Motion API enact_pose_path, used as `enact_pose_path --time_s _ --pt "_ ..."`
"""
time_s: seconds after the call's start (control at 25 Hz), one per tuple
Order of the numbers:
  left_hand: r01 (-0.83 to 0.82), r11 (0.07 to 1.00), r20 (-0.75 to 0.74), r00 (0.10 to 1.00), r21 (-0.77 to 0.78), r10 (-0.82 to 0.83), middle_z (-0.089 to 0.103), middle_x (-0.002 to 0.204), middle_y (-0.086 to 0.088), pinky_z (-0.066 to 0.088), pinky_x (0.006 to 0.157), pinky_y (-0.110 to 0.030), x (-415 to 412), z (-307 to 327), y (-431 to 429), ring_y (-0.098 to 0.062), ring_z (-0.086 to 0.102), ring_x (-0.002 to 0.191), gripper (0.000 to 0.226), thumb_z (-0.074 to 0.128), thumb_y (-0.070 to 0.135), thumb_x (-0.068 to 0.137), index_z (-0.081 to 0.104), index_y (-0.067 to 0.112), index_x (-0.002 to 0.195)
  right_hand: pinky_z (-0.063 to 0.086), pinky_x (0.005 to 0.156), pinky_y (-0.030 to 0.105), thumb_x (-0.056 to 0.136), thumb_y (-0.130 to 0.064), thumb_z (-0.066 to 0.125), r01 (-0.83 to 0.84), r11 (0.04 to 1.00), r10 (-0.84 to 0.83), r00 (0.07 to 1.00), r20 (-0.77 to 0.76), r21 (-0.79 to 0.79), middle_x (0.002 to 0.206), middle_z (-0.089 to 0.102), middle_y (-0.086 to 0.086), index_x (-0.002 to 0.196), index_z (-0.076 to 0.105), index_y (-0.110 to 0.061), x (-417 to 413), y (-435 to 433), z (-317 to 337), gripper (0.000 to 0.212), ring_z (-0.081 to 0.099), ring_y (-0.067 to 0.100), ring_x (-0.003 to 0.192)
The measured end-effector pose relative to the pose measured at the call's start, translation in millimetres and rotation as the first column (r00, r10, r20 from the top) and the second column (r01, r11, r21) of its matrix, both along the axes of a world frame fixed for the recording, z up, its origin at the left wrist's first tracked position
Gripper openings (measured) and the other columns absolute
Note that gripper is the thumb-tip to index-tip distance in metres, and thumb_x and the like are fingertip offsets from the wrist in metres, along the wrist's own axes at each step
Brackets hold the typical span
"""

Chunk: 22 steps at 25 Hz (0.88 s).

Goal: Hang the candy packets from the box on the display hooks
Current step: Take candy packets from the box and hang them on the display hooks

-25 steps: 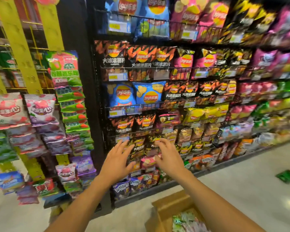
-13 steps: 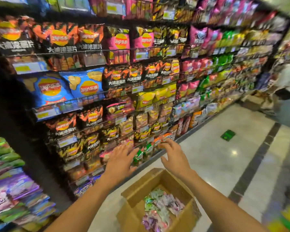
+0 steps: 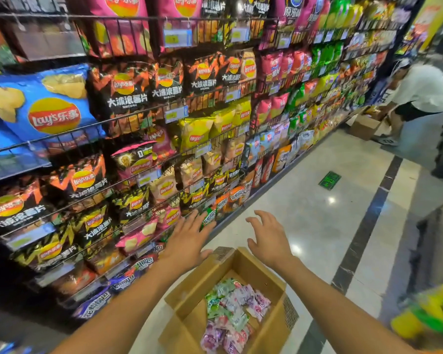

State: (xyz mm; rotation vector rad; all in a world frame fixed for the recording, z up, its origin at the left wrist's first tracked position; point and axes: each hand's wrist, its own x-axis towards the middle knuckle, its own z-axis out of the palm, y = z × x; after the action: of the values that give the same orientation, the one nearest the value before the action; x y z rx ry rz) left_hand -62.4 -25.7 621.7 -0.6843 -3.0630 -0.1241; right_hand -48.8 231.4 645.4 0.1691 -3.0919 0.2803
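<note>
Left hand (image 3: 189, 238) and right hand (image 3: 269, 241) have neared the box (image 3: 182, 300), fingers (image 3: 195, 217) spread empty, by Lay's bags (image 3: 54, 118)

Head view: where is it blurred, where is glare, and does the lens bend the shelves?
In the head view, motion blur smears the yellow-green object at lower right and the lower-left corner; two glare spots shine on the polished floor; the wide lens bows the chip racks; the candy packets, cardboard box, left hand and right hand look fairly sharp.
</note>
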Motion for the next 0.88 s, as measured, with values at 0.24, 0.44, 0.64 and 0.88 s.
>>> enact_pose_path --time_s 0.24,0.44,0.64,0.88 --pt "0.034 0.999 0.049 0.998 -0.002 -0.033 0.006 0.175 -0.004 0.013 0.129 -0.054 -28 -124 15 -0.032 0.005 0.161 0.083 0.059 0.061 0.097 0.024 0.030 0.165 0.035 0.119 0.046 0.093 -0.033 0.067 0.026 0.999 -0.025 0.998 0.056 -0.024 0.161 0.039 0.003 0.144 0.050 -0.031 -39 12 -138 0.054 0.034 0.026 0.148" --pt "0.028 0.999 0.154 0.988 0.026 -0.031 0.015 0.174 -0.004 0.014 0.128 -0.053 -25 -283 32 -0.031 0.008 0.161 0.082 0.063 0.059 0.095 0.027 0.028 0.163 0.042 0.111 0.049 0.090 -0.034 0.066 -0.057 0.998 0.060 0.989 0.138 -0.022 0.154 0.042 0.007 0.142 0.052 -0.022 -38 29 -299 0.055 0.040 0.031 0.141" --pt "0.060 0.998 0.280 0.959 -0.026 -0.050 0.005 0.175 -0.003 0.014 0.128 -0.049 -11 -429 46 -0.029 0.005 0.161 0.085 0.056 0.063 0.097 0.014 0.034 0.165 0.042 0.111 0.048 0.087 -0.035 0.063 -0.076 0.997 0.071 0.964 0.255 0.009 0.156 0.041 0.012 0.147 0.050 -0.021 -25 41 -448 0.063 0.039 0.035 0.143" --pt "0.075 0.996 0.371 0.927 -0.039 -0.055 0.000 0.175 0.002 0.012 0.131 -0.049 0 -566 50 -0.026 0.003 0.161 0.080 0.053 0.061 0.099 0.014 0.038 0.165 0.045 0.108 0.050 0.085 -0.033 0.068 -0.105 0.994 0.095 0.931 0.352 0.010 0.153 0.043 0.013 0.143 0.054 -0.020 -11 43 -594 0.061 0.042 0.038 0.140"
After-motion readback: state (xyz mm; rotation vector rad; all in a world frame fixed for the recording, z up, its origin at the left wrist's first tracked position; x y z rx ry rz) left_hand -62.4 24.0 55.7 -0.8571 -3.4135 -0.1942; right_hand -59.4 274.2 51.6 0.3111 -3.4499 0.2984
